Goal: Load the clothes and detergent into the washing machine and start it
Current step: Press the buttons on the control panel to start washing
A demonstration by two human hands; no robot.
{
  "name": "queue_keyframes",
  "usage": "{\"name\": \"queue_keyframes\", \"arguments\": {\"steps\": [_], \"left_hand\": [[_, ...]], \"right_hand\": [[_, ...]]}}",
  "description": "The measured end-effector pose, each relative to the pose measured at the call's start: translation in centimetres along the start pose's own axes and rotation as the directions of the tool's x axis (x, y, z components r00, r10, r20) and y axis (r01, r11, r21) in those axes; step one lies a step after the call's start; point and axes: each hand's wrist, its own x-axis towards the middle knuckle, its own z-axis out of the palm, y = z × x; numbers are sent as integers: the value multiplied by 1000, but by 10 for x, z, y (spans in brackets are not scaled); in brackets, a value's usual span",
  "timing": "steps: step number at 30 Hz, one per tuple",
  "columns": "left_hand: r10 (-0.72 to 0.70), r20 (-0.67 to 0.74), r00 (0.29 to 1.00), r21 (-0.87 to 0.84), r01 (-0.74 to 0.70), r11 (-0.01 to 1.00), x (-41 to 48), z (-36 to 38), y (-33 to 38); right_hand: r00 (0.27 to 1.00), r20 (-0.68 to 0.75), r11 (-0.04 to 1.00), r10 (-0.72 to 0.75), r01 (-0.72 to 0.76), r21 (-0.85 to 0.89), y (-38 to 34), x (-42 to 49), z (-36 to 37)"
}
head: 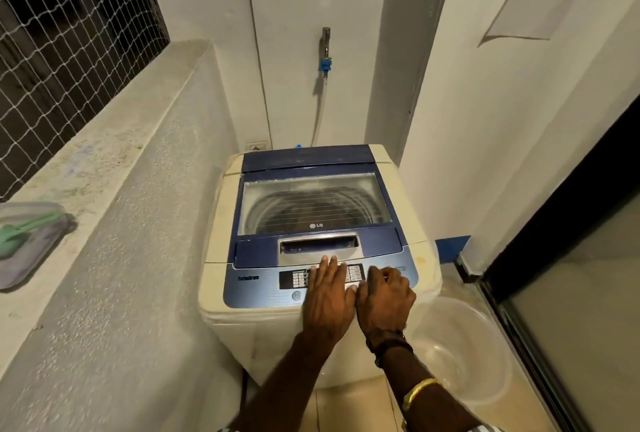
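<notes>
Lying flat on the control panel [263, 279], left hand [327, 296], fingers [325, 267] straight; right hand [386, 300] curled on it alongside.

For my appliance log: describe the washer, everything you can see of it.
The washer is a cream top-loader with a blue top. Its lid is shut, and its clear window, marked LG, shows the ribbed drum. A recessed handle sits in front of the window. The panel at the front carries a block of buttons. The left hand lies flat on the buttons; the right hand, fingers curled, touches the panel beside it. The washer stands in a corner, with a hose behind it.
</notes>
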Motion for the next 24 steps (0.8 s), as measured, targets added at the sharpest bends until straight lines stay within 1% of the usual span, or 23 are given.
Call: {"name": "queue_keyframes", "arguments": {"steps": [4, 6, 9, 11, 13, 16, 18, 24], "left_hand": [[-20, 19, 1000, 17, 19, 1000, -14, 7, 16], [-39, 31, 999, 46, 37, 998, -21, 4, 25], [-67, 14, 998, 72, 66, 995, -30, 4, 33], [-103, 4, 995, 91, 102, 991, -33, 7, 32], [-131, 23, 991, 107, 128, 986, -35, 13, 29], [-99, 47, 994, 114, 93, 989, -37, 15, 29], [-115, 91, 989, 107, 105, 989, -37, 15, 31], [-127, 88, 988, 115, 116, 987, -37, 14, 29]], "right_hand": [[998, 43, 997, 44, -42, -60, 15, -6, -11], [997, 67, 997, 31, -26, -77, 17, -7, -14], [992, 122, 996, 13, -3, -87, 18, -8, -18], [987, 160, 996, 13, 2, -91, 18, -9, -19], [983, 184, 996, 7, 9, -86, 20, -10, -20], [980, 200, 996, -11, 28, -86, 23, -10, -22], [977, 210, 996, -16, 35, -87, 24, -9, -23], [972, 235, 995, 1, 22, -94, 22, -5, -20]]}}
